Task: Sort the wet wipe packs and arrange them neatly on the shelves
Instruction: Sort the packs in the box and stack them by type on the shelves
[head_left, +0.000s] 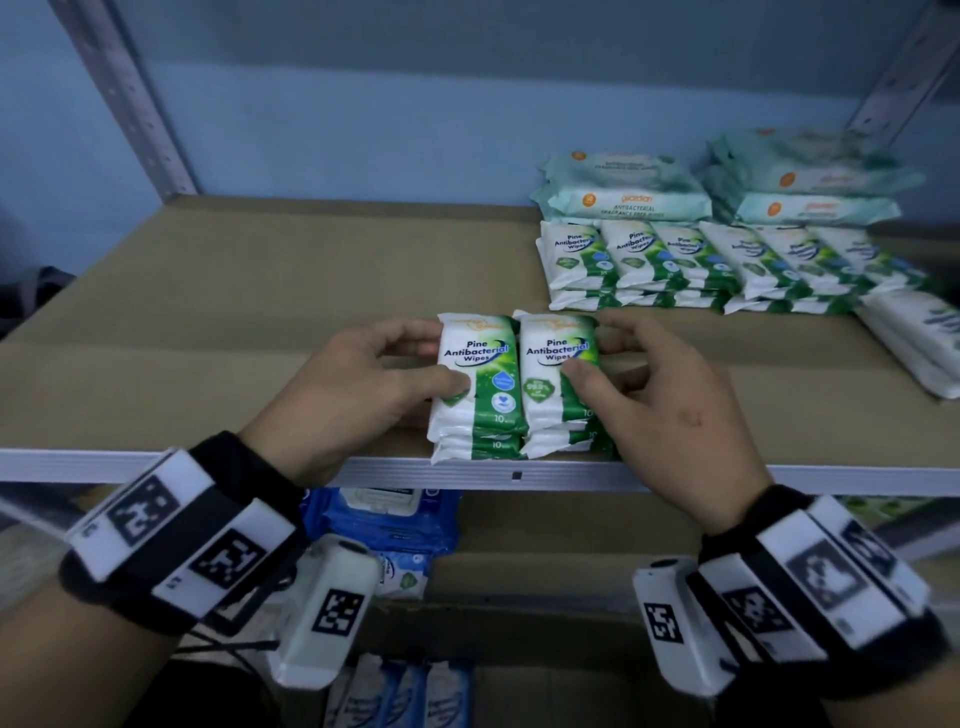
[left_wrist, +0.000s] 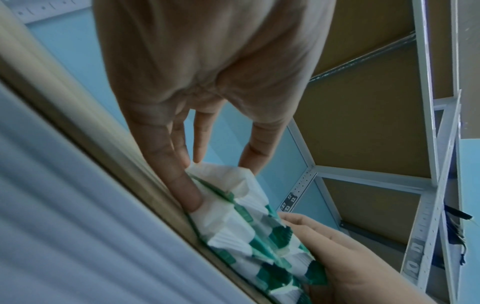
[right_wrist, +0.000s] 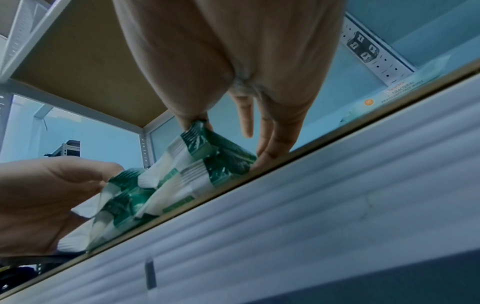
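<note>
While both stacks sat at the shelf (head_left: 156, 332) lip, the left hand (head_left: 358, 384) pinched the left stack (head_left: 475, 395), thumb on top; the right hand (head_left: 660, 395) clamped the right stack (head_left: 558, 379), the two stacks touching between them.

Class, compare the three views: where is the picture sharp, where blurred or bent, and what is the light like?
Head view: dim, bluish light; print on the held pine wipe packs is sharp, while the teal packs at far right smear and the shelf edge bows. Left wrist view: the shelf edge is a streaked blur. Right wrist view: the packs are soft, with glare on the wrapper.
</note>
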